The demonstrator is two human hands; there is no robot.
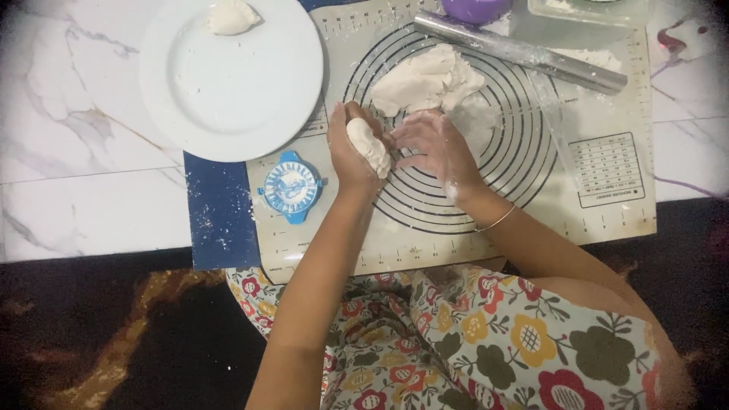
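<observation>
My left hand (348, 156) is closed around a small oblong piece of white dough (368, 146), held just above the beige baking mat (456, 228) with ring markings. My right hand (437, 148), dusted with flour, touches the same piece from the right with its fingertips. Just beyond both hands a larger lump of dough (425, 80) lies on the mat. A blue round dumpling press (291, 186) rests on the mat left of my left hand.
A white plate (235, 91) with one shaped dough piece (230, 17) stands at upper left. A metal rolling pin (524, 52) lies diagonally at the mat's far side, with a purple bowl (474, 9) and a clear container (585, 11) behind it. The marble table edge runs near my floral apron.
</observation>
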